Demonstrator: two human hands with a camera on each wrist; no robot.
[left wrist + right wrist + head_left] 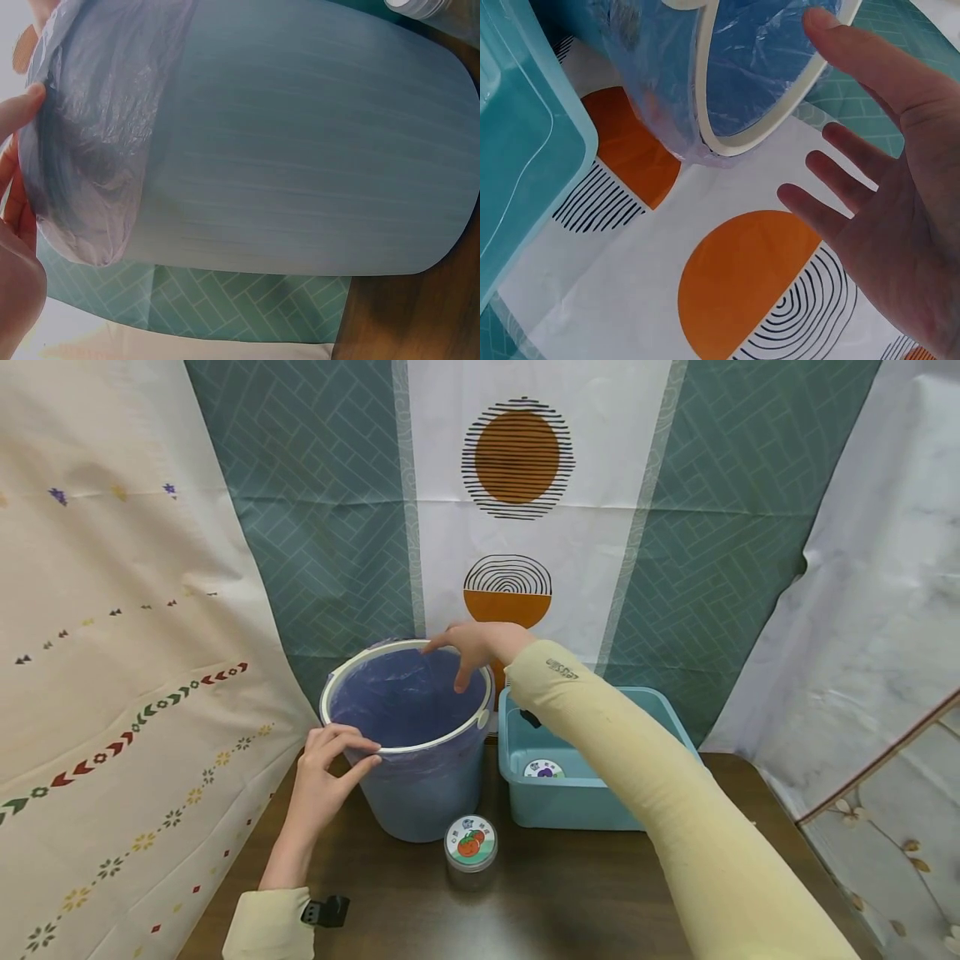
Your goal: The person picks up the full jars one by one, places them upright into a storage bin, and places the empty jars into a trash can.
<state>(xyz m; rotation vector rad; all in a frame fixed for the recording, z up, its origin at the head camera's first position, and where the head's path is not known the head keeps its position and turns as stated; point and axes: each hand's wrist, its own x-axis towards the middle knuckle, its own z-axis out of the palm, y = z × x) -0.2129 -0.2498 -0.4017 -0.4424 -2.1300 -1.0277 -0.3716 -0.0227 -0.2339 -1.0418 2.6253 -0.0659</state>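
Note:
A blue-grey trash bin (427, 797) stands on the table, lined with a thin translucent bag (112, 112) folded over its outside. A white ring (420, 747) sits round its mouth. My left hand (322, 777) is at the near left of the rim, thumb outside and fingers above, pinching the edge. In the left wrist view, its thumb (30, 97) lies against the bag. My right hand (480, 647) hangs over the far right of the rim, fingers spread and holding nothing. The right wrist view shows its palm and thumb (855, 49) near the ring.
A round clear jar (471, 852) with a tomato picture on its lid stands before the bin. To the right, a light blue basin (577, 806) holds a jar with a purple-pictured lid (543, 768). Patterned cloth (330, 510) hangs behind and at both sides.

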